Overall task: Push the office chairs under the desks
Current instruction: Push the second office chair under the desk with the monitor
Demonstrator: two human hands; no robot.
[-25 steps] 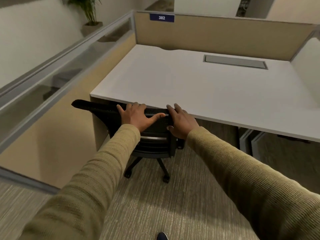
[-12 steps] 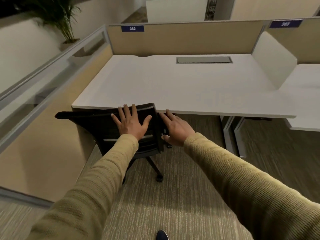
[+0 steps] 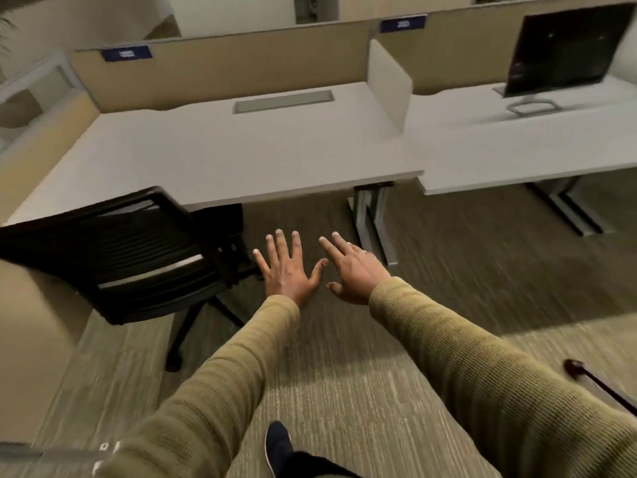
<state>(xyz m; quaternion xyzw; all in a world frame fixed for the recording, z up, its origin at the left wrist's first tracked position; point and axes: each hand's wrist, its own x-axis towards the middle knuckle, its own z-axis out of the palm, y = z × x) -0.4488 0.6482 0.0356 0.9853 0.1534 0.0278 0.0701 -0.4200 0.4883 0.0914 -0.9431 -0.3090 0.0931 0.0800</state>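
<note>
A black mesh-back office chair [image 3: 113, 250] stands at the left end of a white desk [image 3: 213, 157], its backrest against the desk's front edge and its seat tucked beneath. My left hand [image 3: 286, 270] hovers over the carpet just right of the chair, fingers spread, touching nothing. My right hand [image 3: 351, 270] is beside it, also open and empty. A second white desk [image 3: 517, 146] continues to the right.
A dark monitor [image 3: 565, 46] stands on the right desk. Beige partition panels [image 3: 224, 60] back both desks, with a white divider [image 3: 387, 84] between them. Metal desk legs [image 3: 372, 219] stand on the carpet. A chair caster [image 3: 574, 367] shows at the right edge. My shoe [image 3: 277, 443] is below.
Both hands have come off the chair's backrest and moved right, now spread in the air. The view has swung right, bringing the second desk and monitor into sight.
</note>
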